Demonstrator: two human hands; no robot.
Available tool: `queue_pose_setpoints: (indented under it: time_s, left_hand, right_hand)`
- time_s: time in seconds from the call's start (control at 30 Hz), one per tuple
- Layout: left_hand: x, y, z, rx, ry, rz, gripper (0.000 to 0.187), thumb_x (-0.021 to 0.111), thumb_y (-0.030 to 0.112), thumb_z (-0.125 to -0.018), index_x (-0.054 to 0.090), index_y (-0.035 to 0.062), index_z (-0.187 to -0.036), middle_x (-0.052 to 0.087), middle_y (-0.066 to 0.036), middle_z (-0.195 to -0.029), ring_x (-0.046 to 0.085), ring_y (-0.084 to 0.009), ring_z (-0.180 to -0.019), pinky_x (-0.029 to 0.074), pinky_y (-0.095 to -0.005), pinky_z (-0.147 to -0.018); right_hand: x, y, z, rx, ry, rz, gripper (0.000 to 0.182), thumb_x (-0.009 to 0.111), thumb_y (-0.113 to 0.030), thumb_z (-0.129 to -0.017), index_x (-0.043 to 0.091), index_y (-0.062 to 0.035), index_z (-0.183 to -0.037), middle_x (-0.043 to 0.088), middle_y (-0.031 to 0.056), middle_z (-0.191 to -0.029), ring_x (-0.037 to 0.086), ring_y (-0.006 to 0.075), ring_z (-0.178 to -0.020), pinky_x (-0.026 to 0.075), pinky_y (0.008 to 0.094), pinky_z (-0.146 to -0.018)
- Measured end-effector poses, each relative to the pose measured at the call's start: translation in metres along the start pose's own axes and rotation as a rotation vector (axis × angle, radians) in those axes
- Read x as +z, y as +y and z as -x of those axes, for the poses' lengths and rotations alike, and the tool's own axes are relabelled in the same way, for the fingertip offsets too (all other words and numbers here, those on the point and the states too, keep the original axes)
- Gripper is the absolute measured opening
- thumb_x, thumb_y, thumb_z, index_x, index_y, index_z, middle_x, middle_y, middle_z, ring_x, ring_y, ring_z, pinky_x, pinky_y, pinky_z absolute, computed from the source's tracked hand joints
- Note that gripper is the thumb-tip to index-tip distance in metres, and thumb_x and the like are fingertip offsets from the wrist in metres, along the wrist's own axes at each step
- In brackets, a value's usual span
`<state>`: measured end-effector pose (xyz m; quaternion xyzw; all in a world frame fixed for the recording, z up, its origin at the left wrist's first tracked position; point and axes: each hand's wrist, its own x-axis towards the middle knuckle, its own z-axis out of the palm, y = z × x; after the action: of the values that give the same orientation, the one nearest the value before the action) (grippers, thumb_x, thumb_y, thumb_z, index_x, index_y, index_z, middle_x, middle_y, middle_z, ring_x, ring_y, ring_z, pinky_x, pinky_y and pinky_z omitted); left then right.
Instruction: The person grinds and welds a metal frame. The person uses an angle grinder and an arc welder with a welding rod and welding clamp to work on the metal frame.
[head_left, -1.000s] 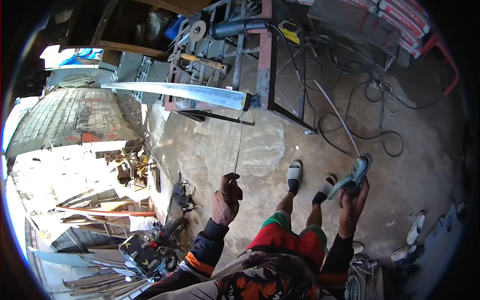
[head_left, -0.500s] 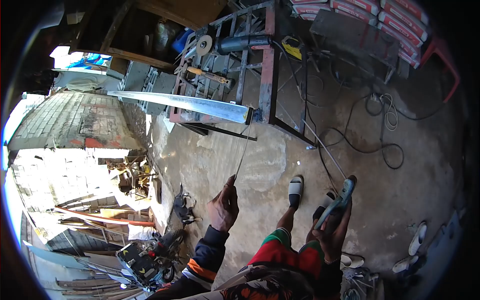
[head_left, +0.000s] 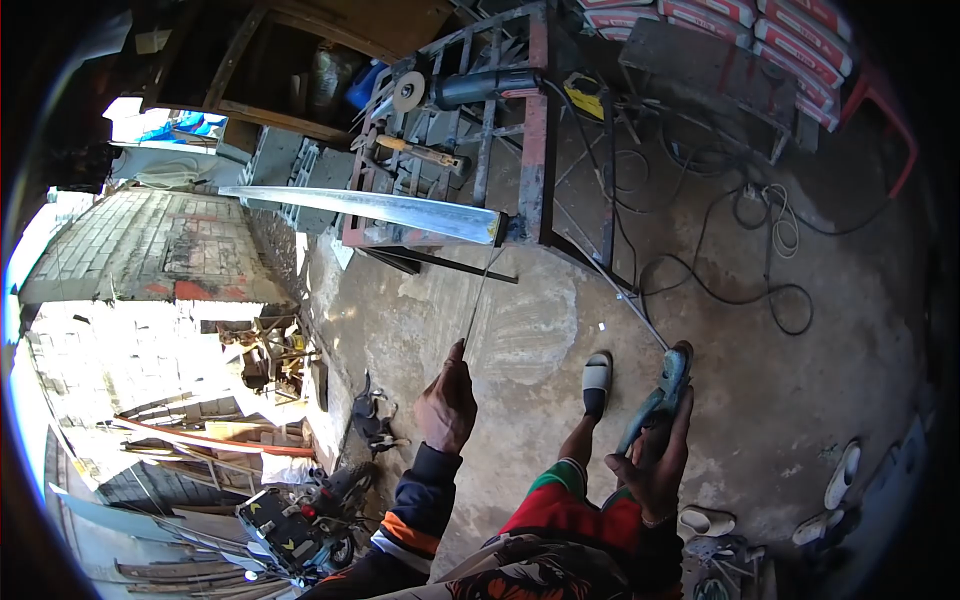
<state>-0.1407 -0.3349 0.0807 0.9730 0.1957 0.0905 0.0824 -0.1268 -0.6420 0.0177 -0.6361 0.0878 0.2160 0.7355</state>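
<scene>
My left hand (head_left: 447, 405) is closed around the lower end of a thin metal rod (head_left: 477, 311), which slants up to the near end of a long, shiny metal bar (head_left: 370, 207). That bar lies across the edge of a metal frame bench (head_left: 537, 150). In my right hand (head_left: 658, 475) is a greenish welding electrode holder (head_left: 663, 388). From its jaws a long, thin welding electrode (head_left: 625, 298) reaches up and left toward the bench's lower corner. My right fingers wrap the handle, its levers partly showing above them.
On the bench lie an angle grinder (head_left: 485, 88) and a wooden-handled tool (head_left: 425, 152). Black cables (head_left: 720, 290) loop over the concrete floor at right. A dog (head_left: 372, 415) lies at left near a motorcycle (head_left: 300, 515). Stacked bags (head_left: 800, 50) stand at the far right.
My right hand has shifted left and slightly up, bringing the electrode holder and electrode with it. My left hand has risen a little, and its rod's lower end has moved slightly left.
</scene>
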Motion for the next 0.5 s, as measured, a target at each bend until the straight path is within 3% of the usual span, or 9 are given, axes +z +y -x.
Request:
queue_pose_setpoints:
  time_s: [0.1,0.23,0.43,0.5]
  left_hand:
    - [-0.002,0.006,-0.001,-0.020,-0.016,-0.015,0.037,0.057,0.019,-0.102,0.061,0.0200,-0.139,0.069,-0.019,-0.080,0.068,-0.0364,-0.064,0.051,-0.0427,-0.054]
    - [0.001,0.010,0.000,-0.071,-0.029,0.016,0.040,0.056,0.017,-0.102,0.059,0.0196,-0.141,0.068,-0.019,-0.080,0.068,-0.0370,-0.064,0.051,-0.0430,-0.055]
    - [0.004,0.015,0.001,-0.062,-0.030,0.145,0.051,0.055,0.010,-0.101,0.050,0.0199,-0.150,0.065,-0.021,-0.077,0.066,-0.0364,-0.062,0.052,-0.0408,-0.057]
    - [0.005,0.015,0.002,-0.097,-0.042,0.172,0.052,0.055,0.009,-0.100,0.049,0.0202,-0.151,0.063,-0.021,-0.075,0.064,-0.0352,-0.060,0.051,-0.0393,-0.057]
  right_hand:
    - [0.010,-0.007,-0.003,-0.150,0.057,0.015,0.139,0.093,-0.053,-0.063,0.010,0.0010,-0.161,0.055,0.0003,-0.090,0.049,0.0102,-0.069,0.042,0.0244,-0.061]
    - [0.011,-0.009,-0.001,-0.138,0.031,0.051,0.138,0.093,-0.052,-0.064,0.010,0.0010,-0.161,0.054,0.0008,-0.090,0.049,0.0103,-0.070,0.042,0.0247,-0.061]
    - [0.018,-0.004,-0.005,-0.184,0.014,0.088,0.132,0.093,-0.040,-0.066,0.010,0.0013,-0.161,0.058,0.0034,-0.097,0.053,0.0113,-0.075,0.046,0.0246,-0.064]
    - [0.023,-0.005,-0.009,-0.301,0.031,0.196,0.126,0.092,-0.029,-0.067,0.013,0.0014,-0.161,0.061,0.0068,-0.108,0.056,0.0133,-0.080,0.050,0.0256,-0.069]
